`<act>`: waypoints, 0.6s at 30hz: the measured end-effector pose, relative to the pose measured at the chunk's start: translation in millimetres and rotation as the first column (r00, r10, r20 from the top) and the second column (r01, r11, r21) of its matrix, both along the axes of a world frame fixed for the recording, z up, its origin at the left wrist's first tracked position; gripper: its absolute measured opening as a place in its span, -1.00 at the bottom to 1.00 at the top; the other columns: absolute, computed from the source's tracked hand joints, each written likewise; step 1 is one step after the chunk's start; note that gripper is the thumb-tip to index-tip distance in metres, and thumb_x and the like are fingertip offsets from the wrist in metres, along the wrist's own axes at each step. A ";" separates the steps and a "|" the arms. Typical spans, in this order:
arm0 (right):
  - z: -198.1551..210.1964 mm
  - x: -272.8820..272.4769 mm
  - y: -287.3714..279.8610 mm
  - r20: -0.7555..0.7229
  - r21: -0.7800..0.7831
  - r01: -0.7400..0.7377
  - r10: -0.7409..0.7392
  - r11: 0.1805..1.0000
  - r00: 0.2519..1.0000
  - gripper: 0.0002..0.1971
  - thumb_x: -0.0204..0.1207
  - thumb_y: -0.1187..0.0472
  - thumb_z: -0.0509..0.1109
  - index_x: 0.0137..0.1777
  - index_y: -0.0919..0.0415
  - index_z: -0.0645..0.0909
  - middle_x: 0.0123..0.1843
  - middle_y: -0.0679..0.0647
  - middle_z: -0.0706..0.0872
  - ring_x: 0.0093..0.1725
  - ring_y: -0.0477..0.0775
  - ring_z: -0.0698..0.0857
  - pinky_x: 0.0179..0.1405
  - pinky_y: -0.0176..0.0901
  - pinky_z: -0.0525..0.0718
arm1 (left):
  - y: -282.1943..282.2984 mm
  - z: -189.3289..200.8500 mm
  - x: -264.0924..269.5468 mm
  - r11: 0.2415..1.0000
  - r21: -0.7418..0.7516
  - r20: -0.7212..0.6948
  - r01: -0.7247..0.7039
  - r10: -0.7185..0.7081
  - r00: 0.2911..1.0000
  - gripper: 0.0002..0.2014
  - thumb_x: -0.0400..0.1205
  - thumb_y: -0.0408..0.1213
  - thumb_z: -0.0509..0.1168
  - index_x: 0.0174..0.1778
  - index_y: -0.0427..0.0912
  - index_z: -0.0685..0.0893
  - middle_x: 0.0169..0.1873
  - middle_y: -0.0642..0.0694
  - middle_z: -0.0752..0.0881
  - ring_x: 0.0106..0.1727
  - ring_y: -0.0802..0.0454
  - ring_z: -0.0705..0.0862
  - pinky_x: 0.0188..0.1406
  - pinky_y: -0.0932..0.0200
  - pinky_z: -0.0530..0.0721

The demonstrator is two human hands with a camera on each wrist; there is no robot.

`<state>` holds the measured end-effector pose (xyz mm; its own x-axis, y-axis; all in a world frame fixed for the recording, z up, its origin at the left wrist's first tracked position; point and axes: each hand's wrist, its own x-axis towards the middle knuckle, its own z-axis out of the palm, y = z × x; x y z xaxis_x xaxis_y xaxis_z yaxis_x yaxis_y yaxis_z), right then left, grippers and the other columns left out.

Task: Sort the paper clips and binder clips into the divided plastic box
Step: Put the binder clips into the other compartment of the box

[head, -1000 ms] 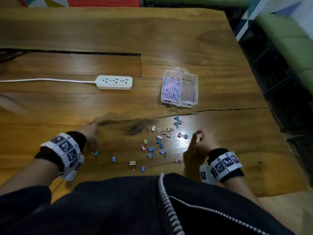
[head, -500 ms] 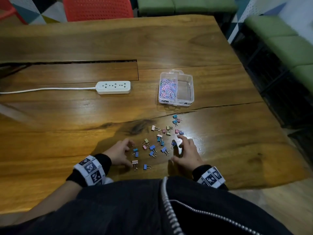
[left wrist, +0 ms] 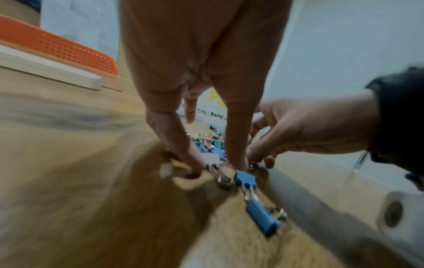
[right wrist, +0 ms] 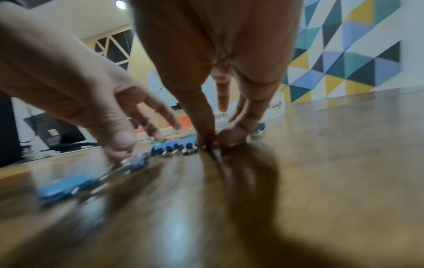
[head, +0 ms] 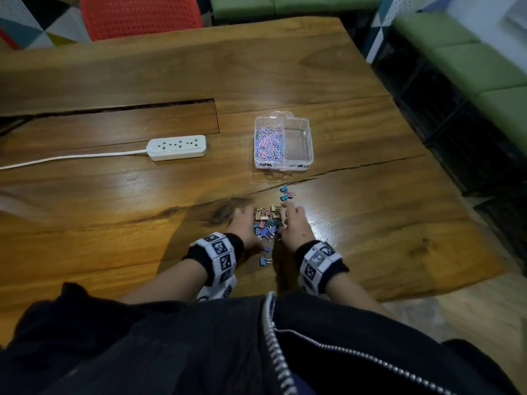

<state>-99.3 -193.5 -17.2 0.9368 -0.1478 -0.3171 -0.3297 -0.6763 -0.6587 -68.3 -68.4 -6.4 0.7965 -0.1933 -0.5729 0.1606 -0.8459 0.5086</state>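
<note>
Surface: a glossy wooden counter with a long crack running across it, right of and in front of the box.
Room: a red chair at the far edge, green seats on the right, a patterned wall behind.
Edges: the near edge lies just under the person's forearms; bare wood spreads left and right of the hands.
Power strip: left of the box, cord trailing left.
Divided plastic box: far of the hands, long axis near-to-far; paper clips fill its left compartment.
Binder clips: heaped between both hands; a few lie apart, two blue ones near, others far.
Left hand: fingers straight, tips on the counter against the heap.
Right hand: fingers loosely spread, likewise bracketing the heap, gripping nothing.
</note>
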 end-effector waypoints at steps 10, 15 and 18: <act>8.3 16.2 -32.5 -0.222 -0.284 -0.294 0.236 0.912 0.946 -0.22 0.29 0.09 0.56 0.50 -0.09 0.29 0.52 0.08 0.23 0.43 0.18 0.26 0.37 0.09 0.42 | -15.4 2.1 10.3 0.909 0.267 0.101 0.320 -0.356 0.929 -0.29 0.44 -0.25 0.47 0.50 -0.05 0.34 0.46 -0.23 0.25 0.45 -0.25 0.28 0.40 -0.09 0.42; 4.7 24.6 -29.3 -0.109 -0.174 -0.202 0.185 0.964 0.977 -0.61 0.41 0.30 0.45 0.24 0.14 0.55 0.32 0.12 0.41 0.31 0.17 0.38 0.36 -0.02 0.43 | -22.6 2.3 21.8 0.890 0.305 0.141 0.338 -0.393 0.908 -0.56 0.59 -0.44 0.22 0.40 -0.07 0.44 0.30 -0.24 0.35 0.29 -0.26 0.41 0.30 -0.08 0.51; 3.2 26.1 -30.9 -0.117 -0.119 -0.204 0.191 0.972 0.975 -0.72 0.42 0.29 0.45 0.12 0.22 0.58 0.09 0.02 0.46 0.24 0.16 0.48 0.31 -0.06 0.47 | -22.2 0.1 21.8 0.877 0.320 0.162 0.357 -0.422 0.892 -0.55 0.61 -0.48 0.16 0.41 -0.08 0.41 0.32 -0.24 0.35 0.30 -0.25 0.40 0.30 -0.08 0.51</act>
